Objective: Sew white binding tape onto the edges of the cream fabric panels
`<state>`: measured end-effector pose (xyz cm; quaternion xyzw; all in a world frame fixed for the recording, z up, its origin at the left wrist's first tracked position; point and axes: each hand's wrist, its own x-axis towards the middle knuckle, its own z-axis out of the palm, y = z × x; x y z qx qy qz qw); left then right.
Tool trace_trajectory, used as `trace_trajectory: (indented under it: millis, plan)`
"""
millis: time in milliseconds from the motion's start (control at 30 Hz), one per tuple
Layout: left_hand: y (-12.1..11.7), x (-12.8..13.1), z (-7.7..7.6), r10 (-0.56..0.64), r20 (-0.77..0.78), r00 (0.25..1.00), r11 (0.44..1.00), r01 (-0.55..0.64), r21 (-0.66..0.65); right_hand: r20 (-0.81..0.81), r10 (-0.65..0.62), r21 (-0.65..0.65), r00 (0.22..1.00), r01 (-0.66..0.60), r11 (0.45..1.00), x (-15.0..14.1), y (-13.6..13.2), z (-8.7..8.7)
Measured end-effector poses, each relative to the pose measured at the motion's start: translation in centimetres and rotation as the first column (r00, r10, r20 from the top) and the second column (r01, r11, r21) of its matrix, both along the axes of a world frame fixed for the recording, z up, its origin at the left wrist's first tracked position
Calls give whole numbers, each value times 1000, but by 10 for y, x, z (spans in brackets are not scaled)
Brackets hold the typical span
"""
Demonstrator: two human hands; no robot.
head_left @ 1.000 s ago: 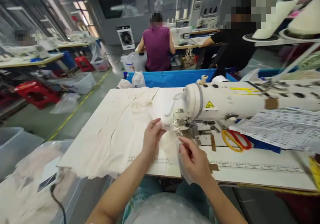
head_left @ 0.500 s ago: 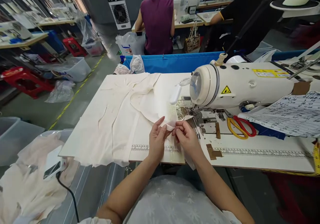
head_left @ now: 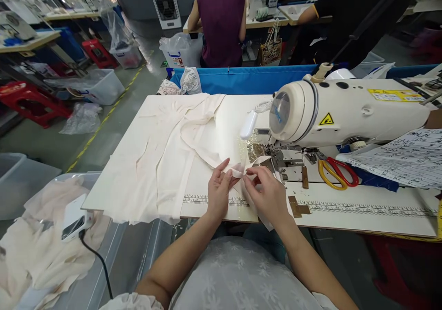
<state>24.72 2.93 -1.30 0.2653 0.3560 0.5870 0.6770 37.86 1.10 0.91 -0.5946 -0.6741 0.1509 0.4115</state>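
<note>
My left hand (head_left: 220, 190) pinches the edge of a cream fabric strip (head_left: 203, 152) near the front of the sewing table. Close beside it, my right hand (head_left: 265, 192) is closed on the same fabric, fingertips nearly touching the left ones. The strip curves back from my hands toward the far left, and a thin part hangs below my right hand over the table edge. Just behind and to the right is the sewing machine (head_left: 297, 112), its needle area partly hidden by the machine head. Flat cream fabric pieces (head_left: 165, 149) cover the table's left half.
Scissors (head_left: 334, 174) with yellow and red handles lie right of the needle area, beside written papers (head_left: 400, 158). A clear bin of fabric (head_left: 51, 236) holds a white device with a black cable. Beyond a blue cloth barrier (head_left: 248, 79), a person in purple (head_left: 221, 22) sits.
My right hand has come leftward to meet my left, and both now pinch the fabric together. The view has tilted down and shifted, and the fingers have moved slightly along the strip.
</note>
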Motion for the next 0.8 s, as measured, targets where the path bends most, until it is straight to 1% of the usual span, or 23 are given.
trace_trajectory:
  millis: [67, 100, 133, 267, 333, 400, 433, 467, 500, 533, 567, 600, 633, 700, 800]
  plan:
    - [-3, 1, 0, -8, -39, 999, 1000, 9, 21, 213, -4, 103, 977, -18, 995, 0, 0, 1]
    - [-4, 1, 0, -10, -60, 998, 999, 12, 34, 290, -10, 142, 957, -33, 989, 0, 1, 1]
    - [-4, 1, 0, -13, -80, 997, 999, 16, 47, 334, -13, 166, 942, -45, 985, 0, 2, 2]
    - [-4, -1, -1, -45, -139, 989, 996, 55, 71, 398, 32, 187, 917, -116, 975, 4, 6, 6]
    - [-2, -2, -3, -51, -128, 990, 997, 57, 45, 402, 51, 196, 914, -141, 970, 8, 7, 10]
    - [1, -2, -5, -36, -90, 995, 999, 37, 10, 377, 38, 221, 926, -129, 967, 14, 6, 14]
    - [2, -2, -6, -29, -73, 997, 1000, 29, -3, 319, 36, 227, 947, -113, 967, 16, 5, 16]
    - [3, -2, -7, -26, -63, 998, 1000, 25, -9, 223, 51, 213, 973, -99, 972, 19, 4, 17]
    - [4, -2, -7, -26, -60, 998, 1000, 26, -9, 91, 84, 179, 992, -99, 979, 21, 3, 18]
    - [5, -2, -8, -28, -62, 998, 1000, 28, -4, -67, 125, 124, 990, -116, 985, 22, 1, 18]
    - [5, -2, -8, -31, -65, 997, 1000, 32, 2, -230, 162, 56, 960, -153, 987, 23, 0, 18]
    - [5, -2, -8, -34, -69, 997, 999, 35, 7, -372, 184, -11, 910, -203, 979, 23, -2, 18]
    - [4, -2, -8, -34, -73, 997, 999, 35, 10, -472, 190, -66, 861, -249, 966, 22, -3, 17]
    - [3, -2, -6, -34, -86, 996, 999, 35, 13, -585, 175, -138, 792, -310, 941, 21, -7, 18]
    - [-1, -2, -4, -12, -132, 991, 999, 18, 38, -683, 177, -198, 709, -413, 889, 18, -15, 25]
